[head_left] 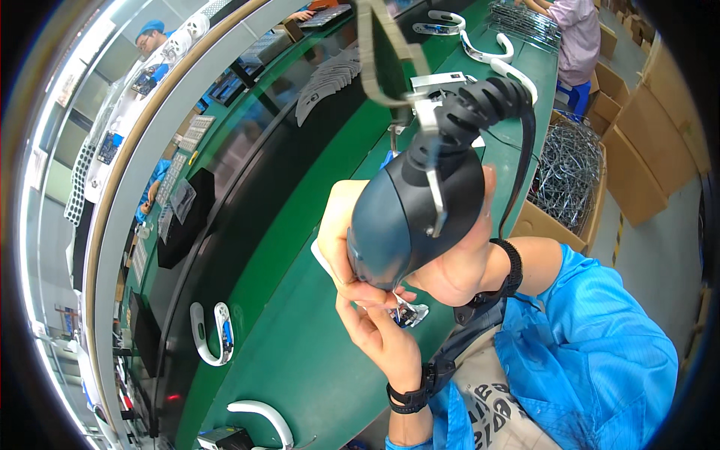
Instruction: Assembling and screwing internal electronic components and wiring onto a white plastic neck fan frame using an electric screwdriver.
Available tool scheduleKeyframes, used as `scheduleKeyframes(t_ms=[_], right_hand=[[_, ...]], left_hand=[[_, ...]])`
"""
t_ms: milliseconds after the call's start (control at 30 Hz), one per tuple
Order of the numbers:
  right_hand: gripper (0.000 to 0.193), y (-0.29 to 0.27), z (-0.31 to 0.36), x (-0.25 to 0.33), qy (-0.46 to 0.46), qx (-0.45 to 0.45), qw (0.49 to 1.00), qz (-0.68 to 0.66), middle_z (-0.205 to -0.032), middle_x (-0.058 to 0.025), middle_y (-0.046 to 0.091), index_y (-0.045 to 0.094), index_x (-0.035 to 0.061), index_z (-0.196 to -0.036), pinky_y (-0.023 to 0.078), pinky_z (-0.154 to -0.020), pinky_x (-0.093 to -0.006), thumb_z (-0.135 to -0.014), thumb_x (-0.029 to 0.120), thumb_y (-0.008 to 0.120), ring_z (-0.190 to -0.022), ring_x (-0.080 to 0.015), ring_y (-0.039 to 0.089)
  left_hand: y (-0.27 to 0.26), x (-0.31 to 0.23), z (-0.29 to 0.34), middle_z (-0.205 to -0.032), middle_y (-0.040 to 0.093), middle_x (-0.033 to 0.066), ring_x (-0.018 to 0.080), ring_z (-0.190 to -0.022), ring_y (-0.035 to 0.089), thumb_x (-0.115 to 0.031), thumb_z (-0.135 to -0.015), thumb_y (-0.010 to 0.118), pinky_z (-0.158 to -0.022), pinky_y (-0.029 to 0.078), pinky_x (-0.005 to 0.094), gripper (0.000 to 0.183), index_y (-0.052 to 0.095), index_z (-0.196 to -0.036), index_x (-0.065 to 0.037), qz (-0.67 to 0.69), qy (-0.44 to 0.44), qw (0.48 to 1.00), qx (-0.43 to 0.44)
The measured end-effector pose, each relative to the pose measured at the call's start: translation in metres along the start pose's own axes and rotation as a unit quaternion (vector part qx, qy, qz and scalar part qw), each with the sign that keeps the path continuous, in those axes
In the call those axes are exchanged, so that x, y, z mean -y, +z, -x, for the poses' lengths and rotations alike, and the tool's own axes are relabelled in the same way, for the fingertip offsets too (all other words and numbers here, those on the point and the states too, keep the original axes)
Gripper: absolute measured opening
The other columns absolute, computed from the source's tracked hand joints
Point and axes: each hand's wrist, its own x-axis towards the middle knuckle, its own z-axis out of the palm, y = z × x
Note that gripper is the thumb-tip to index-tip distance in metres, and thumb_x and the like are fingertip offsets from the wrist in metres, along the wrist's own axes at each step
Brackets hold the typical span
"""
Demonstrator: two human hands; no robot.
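A black, rounded power tool [409, 210], which looks like a hanging electric screwdriver, fills the space in front of me. My right hand [457, 274] is closed around it, the fingers partly hidden behind its body. Below its lower end, my left hand [386, 341] pinches a small part with wires and electronics [409, 313]. The edge of a white piece [320, 256] shows beside the fingers; whether it joins that part is hidden. The tool's tip is out of sight. A thick ribbed cord [487, 101] and a metal hanger [431, 150] rise from the tool.
The green workbench [300, 360] runs beside a dark conveyor belt [247, 225]. White curved housings [225, 334] lie at the left, with another [266, 412] near the front. At right stands a carton of metal wire pieces [566, 176]. A co-worker [576, 37] is at the far end.
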Motion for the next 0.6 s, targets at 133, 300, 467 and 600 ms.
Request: scheduleKeyframes(t_ms=[133, 300, 467, 600], right_hand=[[0.119, 0.01, -0.002, 0.008, 0.042, -0.039, 0.998, 0.034, -0.077, -0.0074, 0.057, 0.058, -0.0019, -0.106, 0.041, -0.051, -0.0267, -0.077, 0.107, 0.019, -0.061, -0.0127, 0.052], [0.135, 0.011, -0.005, 0.006, 0.102, -0.094, 0.987, 0.078, -0.072, -0.0103, 0.058, 0.057, -0.0075, -0.1, 0.039, -0.043, -0.024, -0.063, 0.117, 0.021, -0.055, -0.0126, 0.054], [0.105, 0.004, 0.002, 0.003, 0.044, -0.028, 0.998, 0.035, -0.08, -0.0053, 0.058, 0.06, 0.0014, -0.106, 0.042, -0.055, -0.028, -0.09, 0.098, 0.022, -0.061, -0.0119, 0.049], [0.095, 0.0, -0.001, -0.017, 0.017, 0.011, 1.0, 0.021, -0.075, -0.003, 0.054, 0.056, 0.0005, -0.09, 0.041, -0.054, -0.0276, -0.094, 0.094, 0.04, -0.062, -0.0104, 0.05]], left_hand=[[0.001, 0.001, 0.0, -0.099, 0.067, 0.0142, 0.0204, -0.082, 0.07, -0.011, -0.117, 0.043, -0.079, 0.061, 0.0352, 0.028, 0.043, -0.141, 0.002, -0.011, 0.007, 1.0, 0.006], [0.003, 0.0, -0.001, -0.1, 0.067, 0.0145, 0.0208, -0.082, 0.07, -0.013, -0.117, 0.043, -0.078, 0.061, 0.0351, 0.026, 0.043, -0.139, 0.002, -0.003, 0.007, 1.0, 0.008], [-0.012, 0.013, 0.002, -0.151, 0.059, 0.0178, 0.0236, -0.133, 0.061, -0.011, -0.115, 0.048, -0.112, 0.047, 0.0384, 0.049, 0.038, -0.16, 0.004, 0.004, -0.014, 1.0, 0.008], [-0.007, 0.017, 0.001, -0.125, 0.064, 0.0126, 0.0184, -0.103, 0.065, -0.009, -0.114, 0.05, -0.092, 0.053, 0.0337, 0.027, 0.047, -0.139, 0.002, -0.017, 0.016, 0.999, -0.022]])
